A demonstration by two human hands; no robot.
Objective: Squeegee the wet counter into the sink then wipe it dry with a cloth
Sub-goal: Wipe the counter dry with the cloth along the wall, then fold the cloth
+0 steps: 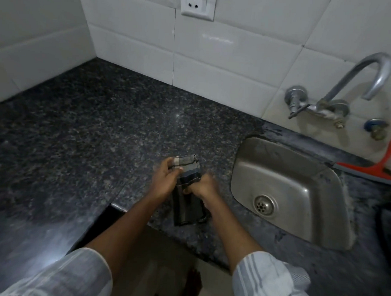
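A dark striped cloth (188,169), folded, is held between both hands just above the speckled black granite counter (91,126), left of the steel sink (286,186). My left hand (167,180) grips the cloth's upper pale-striped end. My right hand (203,188) pinches its middle, and the lower dark part hangs down over the counter's front edge. The red squeegee (371,169) lies on the counter behind the sink at the far right, away from both hands.
A curved metal tap (352,87) is fixed to the white tiled wall above the sink. A wall socket (198,4) sits at top centre. The counter forms an L, with a corner edge (115,208) near my left forearm. The sink's drain (264,204) shows.
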